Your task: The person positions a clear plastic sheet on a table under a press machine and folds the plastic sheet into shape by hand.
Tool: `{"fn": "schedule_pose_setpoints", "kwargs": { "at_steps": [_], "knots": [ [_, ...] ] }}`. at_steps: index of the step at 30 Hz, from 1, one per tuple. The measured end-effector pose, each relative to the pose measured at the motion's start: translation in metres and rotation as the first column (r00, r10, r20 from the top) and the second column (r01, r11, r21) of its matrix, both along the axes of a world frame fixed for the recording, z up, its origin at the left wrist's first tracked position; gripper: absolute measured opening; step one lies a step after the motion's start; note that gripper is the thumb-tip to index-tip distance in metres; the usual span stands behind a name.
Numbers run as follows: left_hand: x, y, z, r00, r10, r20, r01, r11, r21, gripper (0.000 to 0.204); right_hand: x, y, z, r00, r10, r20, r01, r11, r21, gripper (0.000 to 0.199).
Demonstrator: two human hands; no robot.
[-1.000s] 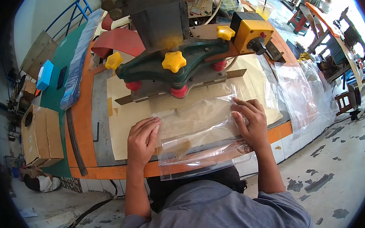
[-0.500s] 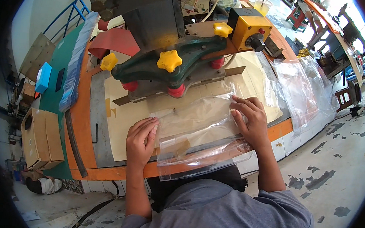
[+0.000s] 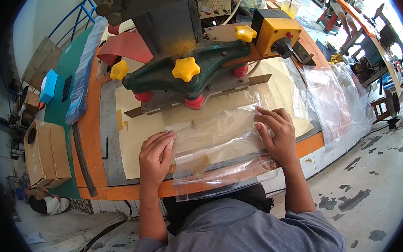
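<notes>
Uneven tugging could be creasing the clear plastic sheet (image 3: 223,143), which is spanning the frame's centre below the green press head (image 3: 157,76). At centre-left, the left hand (image 3: 155,154) is pinching its left edge; at centre-right, the right hand (image 3: 277,133) is holding its right side, thumb and forefinger parted.
</notes>
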State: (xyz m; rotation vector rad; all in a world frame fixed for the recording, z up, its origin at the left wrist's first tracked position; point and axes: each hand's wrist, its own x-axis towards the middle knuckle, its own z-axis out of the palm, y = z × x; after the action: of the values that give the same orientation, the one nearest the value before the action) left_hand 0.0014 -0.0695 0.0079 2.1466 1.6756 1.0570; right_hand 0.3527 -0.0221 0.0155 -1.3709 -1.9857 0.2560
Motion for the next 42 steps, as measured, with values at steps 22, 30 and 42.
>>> {"fn": "schedule_pose_setpoints", "kwargs": {
  "at_steps": [22,30,42],
  "knots": [
    [0.0008,-0.0019,0.0009,1.000,-0.007,-0.022,0.008,1.000,0.023,0.017,-0.0028,0.0002,-0.0011,1.000,-0.020,-0.004,0.020,1.000,0.012,0.024],
    [0.0018,-0.0012,0.0017,1.000,0.005,0.004,-0.005,1.000,0.002,0.016,-0.0023,0.0002,-0.0001,1.000,-0.019,-0.008,0.019,1.000,0.004,0.024],
    [0.0016,-0.0012,0.0031,1.000,0.003,0.016,-0.003,1.000,-0.001,0.016,-0.0023,0.0006,-0.0004,1.000,-0.023,-0.004,0.023,1.000,-0.008,0.024]
  ]
}}
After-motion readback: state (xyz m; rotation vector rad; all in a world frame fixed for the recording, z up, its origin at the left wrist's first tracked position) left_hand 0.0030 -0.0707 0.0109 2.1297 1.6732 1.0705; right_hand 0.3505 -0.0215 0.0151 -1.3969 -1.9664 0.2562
